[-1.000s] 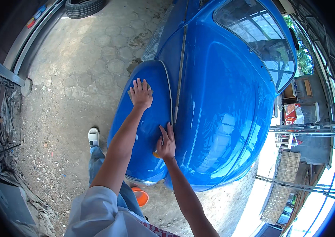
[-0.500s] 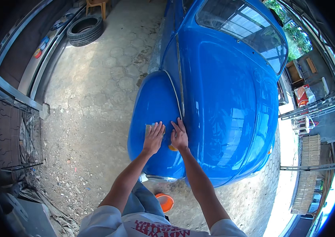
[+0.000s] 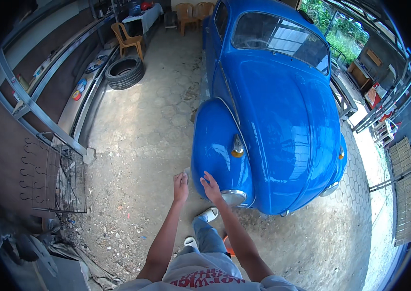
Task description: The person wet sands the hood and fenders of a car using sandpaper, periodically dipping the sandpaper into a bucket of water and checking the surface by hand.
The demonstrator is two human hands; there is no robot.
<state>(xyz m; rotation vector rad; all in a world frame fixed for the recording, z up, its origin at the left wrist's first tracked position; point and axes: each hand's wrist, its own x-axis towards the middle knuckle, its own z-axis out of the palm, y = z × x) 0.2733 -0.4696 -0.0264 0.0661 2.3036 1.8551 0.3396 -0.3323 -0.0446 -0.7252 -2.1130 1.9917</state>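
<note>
My left hand [image 3: 181, 188] is closed in the air just left of the blue car's front fender [image 3: 215, 128]. A small pale sheet [image 3: 187, 171] shows at its fingertips; whether it is sandpaper or cloth I cannot tell. My right hand [image 3: 211, 188] has its fingers apart and holds nothing. It is in front of the fender, close to the round headlight [image 3: 233, 197]; whether it touches the paint I cannot tell. Higher on the fender sits a chrome turn signal with an amber lens [image 3: 237, 147]. The smooth blue hood [image 3: 288, 131] spreads to the right.
An orange bucket [image 3: 229, 245] stands by my legs, partly hidden by my right arm. A loose tyre [image 3: 124, 72] and a brown plastic chair [image 3: 128, 41] are at the far left. A metal rack [image 3: 60, 174] stands along the left wall, with rubble on the ground near it.
Both hands have come off the top of the fender and moved back toward me. My view has tilted up and stepped back, showing more of the car and the turn signal.
</note>
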